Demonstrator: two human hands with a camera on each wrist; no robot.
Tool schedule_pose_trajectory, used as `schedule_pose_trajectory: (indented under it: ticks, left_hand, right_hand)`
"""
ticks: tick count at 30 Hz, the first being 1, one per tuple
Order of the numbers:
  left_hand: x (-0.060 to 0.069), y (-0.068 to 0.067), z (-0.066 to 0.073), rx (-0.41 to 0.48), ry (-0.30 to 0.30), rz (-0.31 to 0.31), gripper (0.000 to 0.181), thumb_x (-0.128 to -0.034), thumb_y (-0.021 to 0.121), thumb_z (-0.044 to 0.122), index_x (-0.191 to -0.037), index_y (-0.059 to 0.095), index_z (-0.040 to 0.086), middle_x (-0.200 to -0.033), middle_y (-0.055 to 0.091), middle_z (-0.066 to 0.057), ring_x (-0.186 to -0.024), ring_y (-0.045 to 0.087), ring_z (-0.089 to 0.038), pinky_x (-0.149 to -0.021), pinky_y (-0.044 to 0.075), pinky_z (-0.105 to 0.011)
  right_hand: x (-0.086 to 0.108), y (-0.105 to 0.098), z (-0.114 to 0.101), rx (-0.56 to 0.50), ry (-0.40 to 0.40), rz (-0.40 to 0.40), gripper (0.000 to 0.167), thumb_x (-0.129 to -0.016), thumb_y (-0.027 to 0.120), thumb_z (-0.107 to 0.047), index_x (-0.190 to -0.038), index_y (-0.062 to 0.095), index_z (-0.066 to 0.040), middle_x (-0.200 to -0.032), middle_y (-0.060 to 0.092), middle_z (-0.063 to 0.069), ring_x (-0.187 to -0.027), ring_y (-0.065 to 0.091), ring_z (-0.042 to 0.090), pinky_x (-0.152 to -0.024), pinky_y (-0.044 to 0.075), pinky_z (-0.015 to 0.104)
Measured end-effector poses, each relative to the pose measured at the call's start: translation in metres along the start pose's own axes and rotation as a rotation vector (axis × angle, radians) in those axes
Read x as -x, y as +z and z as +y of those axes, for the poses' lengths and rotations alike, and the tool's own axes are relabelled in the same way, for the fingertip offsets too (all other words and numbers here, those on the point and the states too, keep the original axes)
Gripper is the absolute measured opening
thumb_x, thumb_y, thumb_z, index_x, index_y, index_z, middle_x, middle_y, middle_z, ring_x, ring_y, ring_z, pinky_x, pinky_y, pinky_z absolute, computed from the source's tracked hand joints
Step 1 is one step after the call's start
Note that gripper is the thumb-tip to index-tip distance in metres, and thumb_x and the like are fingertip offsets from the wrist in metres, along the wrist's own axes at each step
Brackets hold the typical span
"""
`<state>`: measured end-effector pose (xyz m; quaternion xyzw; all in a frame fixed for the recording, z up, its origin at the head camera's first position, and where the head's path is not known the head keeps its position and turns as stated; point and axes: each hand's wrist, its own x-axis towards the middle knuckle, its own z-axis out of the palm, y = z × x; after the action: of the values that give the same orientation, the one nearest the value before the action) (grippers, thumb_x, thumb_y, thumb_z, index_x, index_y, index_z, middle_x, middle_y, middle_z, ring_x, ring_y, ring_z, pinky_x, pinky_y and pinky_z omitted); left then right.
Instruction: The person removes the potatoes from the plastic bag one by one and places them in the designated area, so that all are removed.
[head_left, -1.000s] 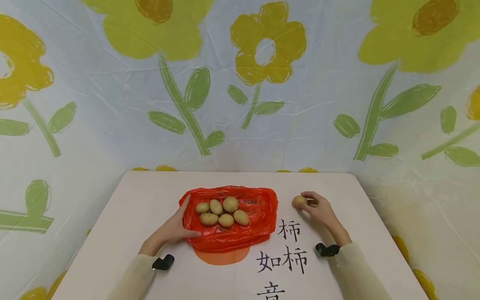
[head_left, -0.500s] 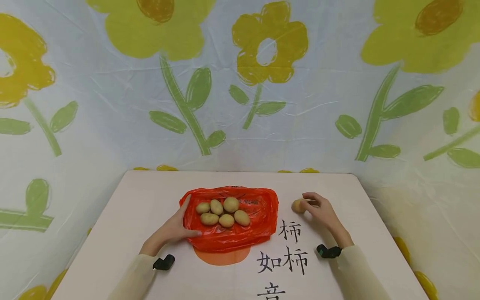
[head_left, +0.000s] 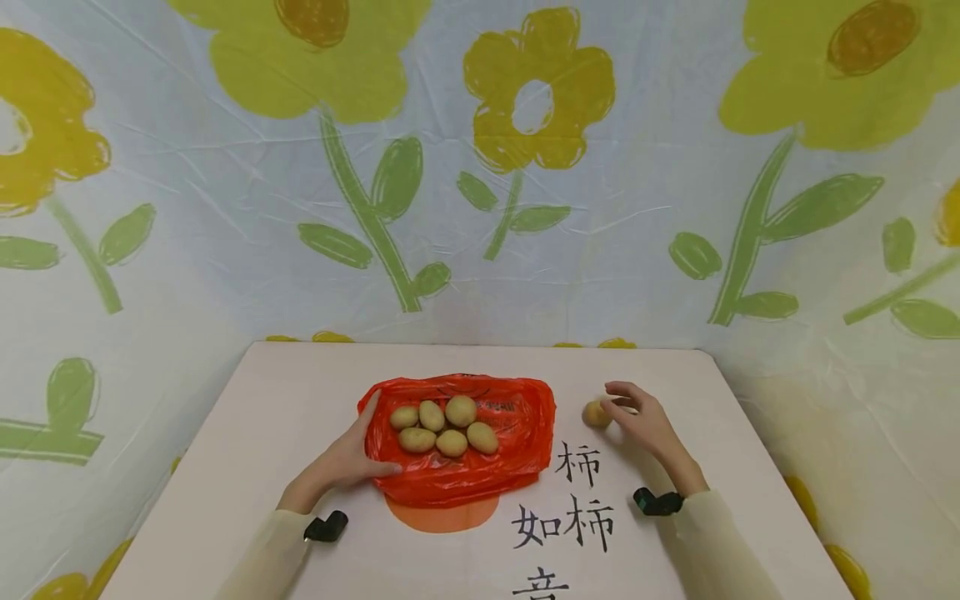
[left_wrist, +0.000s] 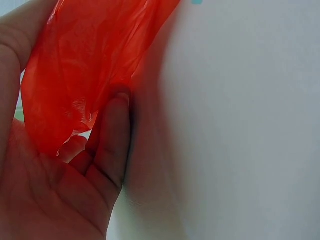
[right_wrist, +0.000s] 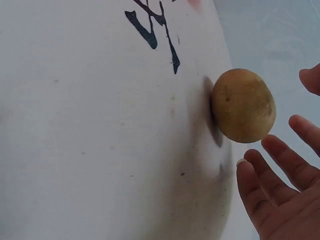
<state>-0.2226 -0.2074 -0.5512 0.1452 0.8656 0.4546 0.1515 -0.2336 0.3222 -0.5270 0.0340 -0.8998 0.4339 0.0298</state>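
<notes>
A red plastic bag (head_left: 521, 446) lies spread on the table with several potatoes (head_left: 482, 437) grouped on it. My left hand (head_left: 347, 457) grips the bag's left end, thumb at the front edge; in the left wrist view the left hand (left_wrist: 60, 190) has bent fingers against the red plastic (left_wrist: 75, 65). To the right of the bag, a single potato (head_left: 596, 414) sits on the table beside my right hand (head_left: 647, 423). The right wrist view shows this potato (right_wrist: 243, 106) outside the spread fingers of the right hand (right_wrist: 285, 200), not gripped.
The pale table (head_left: 288, 392) has black written characters (head_left: 588, 523) in front of the single potato and an orange printed shape (head_left: 442, 514) under the bag's front edge. A flower-printed cloth (head_left: 600, 233) rises behind and at both sides.
My right fingers have loosened from around the single potato, which has shifted slightly toward the front of the table. The left hand stays on the bag, and the grouped potatoes keep their places.
</notes>
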Motion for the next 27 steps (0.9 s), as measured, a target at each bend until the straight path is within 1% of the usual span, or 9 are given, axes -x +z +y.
schedule_pose_trajectory:
  ticks: [6, 10, 14, 19, 22, 27]
  left_hand:
    - [0.0, 0.001, -0.001, -0.002, 0.004, -0.004, 0.138, -0.0753, 0.09, 0.042, -0.165, -0.011, 0.017, -0.17, 0.017, -0.02, -0.151, 0.03, -0.046, -0.116, 0.038, -0.063]
    - [0.0, 0.001, -0.003, -0.025, 0.012, -0.004, 0.138, -0.0753, 0.09, 0.045, -0.165, -0.011, 0.017, -0.17, 0.017, -0.018, -0.152, 0.03, -0.044, -0.117, 0.038, -0.063]
    - [-0.001, 0.001, -0.003, -0.028, 0.014, -0.006, 0.138, -0.0753, 0.09, 0.045, -0.166, -0.011, 0.017, -0.171, 0.016, -0.018, -0.152, 0.029, -0.044, -0.117, 0.037, -0.063]
    - [-0.002, 0.0, -0.002, -0.013, 0.021, -0.011, 0.139, -0.0757, 0.09, 0.043, -0.165, -0.013, 0.016, -0.171, 0.012, -0.02, -0.154, 0.024, -0.046, -0.117, 0.035, -0.064]
    - [-0.002, 0.0, -0.001, 0.003, 0.027, -0.013, 0.138, -0.076, 0.09, 0.041, -0.165, -0.013, 0.015, -0.171, 0.011, -0.021, -0.154, 0.022, -0.046, -0.118, 0.034, -0.064]
    - [-0.003, -0.001, 0.0, 0.015, 0.034, -0.013, 0.139, -0.0761, 0.09, 0.041, -0.165, -0.013, 0.015, -0.171, 0.01, -0.02, -0.154, 0.022, -0.045, -0.118, 0.033, -0.064]
  right_hand:
    - [-0.004, -0.005, -0.01, -0.004, -0.053, 0.006, 0.051, -0.101, 0.068, -0.029, -0.141, 0.056, -0.001, -0.139, 0.06, 0.024, -0.127, 0.06, 0.044, -0.103, 0.05, 0.06]
    - [-0.007, -0.008, -0.021, -0.003, -0.074, 0.012, 0.05, -0.1, 0.069, -0.027, -0.142, 0.055, -0.003, -0.14, 0.06, 0.025, -0.128, 0.059, 0.044, -0.103, 0.051, 0.059]
    - [-0.01, -0.009, -0.031, -0.004, -0.087, 0.006, 0.053, -0.1, 0.069, -0.028, -0.144, 0.053, -0.004, -0.143, 0.058, 0.025, -0.13, 0.058, 0.044, -0.103, 0.051, 0.058]
    - [-0.015, -0.01, -0.045, -0.009, -0.091, -0.019, 0.066, -0.098, 0.071, -0.031, -0.153, 0.044, -0.006, -0.153, 0.049, 0.024, -0.135, 0.054, 0.044, -0.106, 0.05, 0.057]
    - [-0.017, -0.009, -0.053, -0.016, -0.08, -0.035, 0.075, -0.097, 0.072, -0.037, -0.158, 0.038, -0.009, -0.159, 0.043, 0.02, -0.139, 0.05, 0.043, -0.109, 0.048, 0.058]
    - [-0.022, -0.007, -0.065, -0.012, -0.07, -0.075, 0.084, -0.095, 0.073, -0.045, -0.162, 0.031, -0.015, -0.166, 0.033, 0.014, -0.144, 0.044, 0.043, -0.112, 0.044, 0.06]
